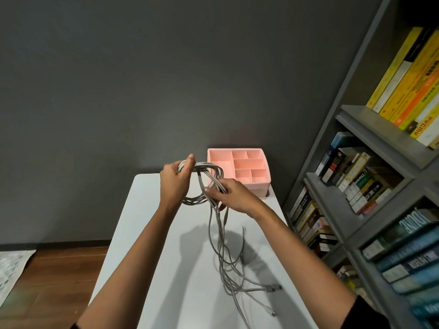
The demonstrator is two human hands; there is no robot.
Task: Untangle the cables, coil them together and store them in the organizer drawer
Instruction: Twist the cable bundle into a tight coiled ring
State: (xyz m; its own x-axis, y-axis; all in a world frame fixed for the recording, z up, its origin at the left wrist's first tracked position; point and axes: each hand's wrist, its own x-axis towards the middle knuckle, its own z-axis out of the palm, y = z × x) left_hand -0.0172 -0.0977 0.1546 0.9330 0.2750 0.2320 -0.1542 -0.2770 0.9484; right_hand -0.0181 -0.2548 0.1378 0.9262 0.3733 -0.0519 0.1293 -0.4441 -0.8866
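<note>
The cables (206, 166) are pale grey, the table (166, 257) white, the organizer (262, 187) pink. The wall (118, 79) is dark grey and the bookshelf (370, 124) grey. Yellow books (403, 74) show at 2 o'clock, teal-blue books (415, 264) at 4. At 8 o'clock lie a brown wooden floor (59, 269) and a pale speckled rug (11, 264).

The cables (204, 166) are sheathed in matt grey plastic, the organizer (259, 186) moulded in smooth pink plastic, the surface (154, 233) finished smooth white.

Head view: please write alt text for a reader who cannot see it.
A left hand grips loops of grey cables above a white table while the right hand pinches the strands, whose loose ends trail on the table. A pink organizer stands behind, a bookshelf at right.
</note>
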